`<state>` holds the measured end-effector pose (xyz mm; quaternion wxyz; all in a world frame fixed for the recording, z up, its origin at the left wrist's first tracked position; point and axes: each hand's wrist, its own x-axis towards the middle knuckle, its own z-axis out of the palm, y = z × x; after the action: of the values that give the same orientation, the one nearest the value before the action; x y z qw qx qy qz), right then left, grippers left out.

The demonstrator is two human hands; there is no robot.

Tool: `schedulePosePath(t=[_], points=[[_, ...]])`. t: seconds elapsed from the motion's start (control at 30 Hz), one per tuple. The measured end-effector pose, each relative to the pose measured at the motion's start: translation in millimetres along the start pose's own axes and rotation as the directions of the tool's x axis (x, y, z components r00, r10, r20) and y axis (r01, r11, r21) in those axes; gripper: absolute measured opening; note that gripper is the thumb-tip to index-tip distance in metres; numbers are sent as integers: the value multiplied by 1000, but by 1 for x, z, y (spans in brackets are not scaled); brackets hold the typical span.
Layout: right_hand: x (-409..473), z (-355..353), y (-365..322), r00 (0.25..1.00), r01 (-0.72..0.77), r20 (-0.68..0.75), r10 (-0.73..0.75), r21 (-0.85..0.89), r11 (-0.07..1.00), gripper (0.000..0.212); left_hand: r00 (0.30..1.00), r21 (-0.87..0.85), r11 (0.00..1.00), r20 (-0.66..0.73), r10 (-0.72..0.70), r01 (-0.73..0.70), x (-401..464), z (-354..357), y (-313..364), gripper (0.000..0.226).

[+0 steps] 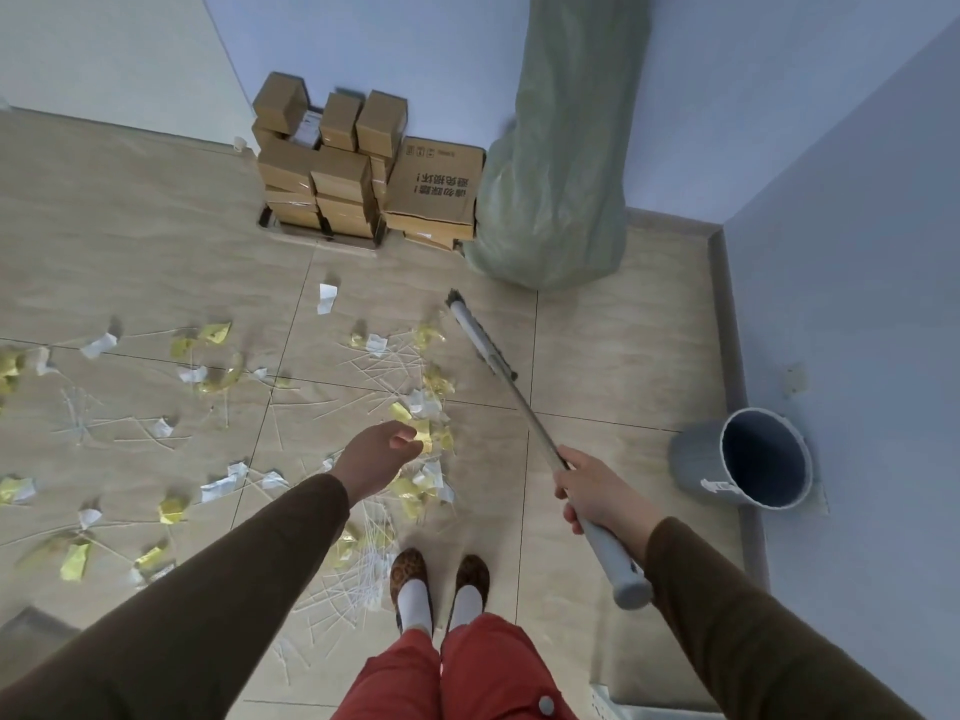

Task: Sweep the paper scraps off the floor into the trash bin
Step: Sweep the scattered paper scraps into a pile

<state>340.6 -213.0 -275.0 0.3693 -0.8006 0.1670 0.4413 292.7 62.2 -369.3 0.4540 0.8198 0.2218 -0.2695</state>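
- Dozens of paper scraps [218, 376], yellow and white, lie strewn over the tiled floor [130, 241], filling the left and centre of the frame, with thin white strips mixed in among them.
- The right hand [597, 491], at lower right, is wrapped closed around the broom handle [613, 553], gripping where the grey sleeve meets the metal shaft.
- The shaft runs up and left from that fist to the broom head [480, 340], which sits at the right edge of the scrap pile, just above centre frame.
- The left hand [376, 459], near the centre, hangs free above the floor, fingers loosely curled, thumb close to the forefinger; whether it pinches anything I cannot tell.
- A cluster of scraps lies directly beyond and beneath that left hand, running down to the person's shoes [441, 584] at bottom centre.
- The trash bin [748, 459], grey and round, lies tipped on its side against the wall at the right edge, its open mouth facing the camera, well apart from the scraps.
- Stacked cardboard boxes [358, 168] stand at upper centre, a bulky green bag [561, 148] just beside them on the right.
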Motion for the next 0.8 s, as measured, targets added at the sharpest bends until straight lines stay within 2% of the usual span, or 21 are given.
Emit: schedulePosePath(t=[0.13, 0.23, 0.3, 0.37, 0.4, 0.43, 0.47, 0.53, 0.6, 0.73, 0.8], points=[[72, 0, -46, 999, 5, -47, -8, -67, 998, 47, 999, -31, 999, -6, -31, 31, -1, -8, -15, 35], [116, 4, -87, 1000, 17, -19, -21, -174, 985, 41, 997, -58, 996, -19, -76, 74, -2, -11, -29, 30], [140, 12, -105, 997, 77, 45, -66, -336, 939, 33, 994, -62, 993, -43, -103, 100, 1, -12, -36, 28], [141, 26, -118, 993, 121, 78, -93, -625, 771, 21, 989, -39, 991, -63, -130, 128, 6, -13, -40, 31], [144, 33, -116, 986, 164, 124, -107, -737, 655, 23, 988, -19, 990, -67, -140, 139, 9, -14, -41, 32], [145, 43, -108, 983, 181, 148, -106, -753, 632, 26, 987, 0, 989, -67, -146, 146, 12, -14, -42, 34], [147, 51, -97, 978, 207, 180, -107, -752, 626, 29, 987, 13, 989, -63, -149, 150, 14, -14, -41, 35], [132, 60, -77, 984, 134, 179, -28, -613, 778, 41, 987, 19, 988, -59, -150, 151, 17, -15, -36, 35], [109, 56, -60, 983, 72, 183, 1, -393, 917, 48, 987, 11, 989, -64, -147, 148, 20, -14, -28, 36], [71, 21, -29, 969, 38, 248, 10, -189, 981, 50, 992, 7, 993, -49, -116, 117, 20, -8, -14, 37], [57, 6, -10, 975, 13, 222, 16, -127, 992, 54, 993, -11, 994, -46, -109, 108, 18, -3, -11, 36]])
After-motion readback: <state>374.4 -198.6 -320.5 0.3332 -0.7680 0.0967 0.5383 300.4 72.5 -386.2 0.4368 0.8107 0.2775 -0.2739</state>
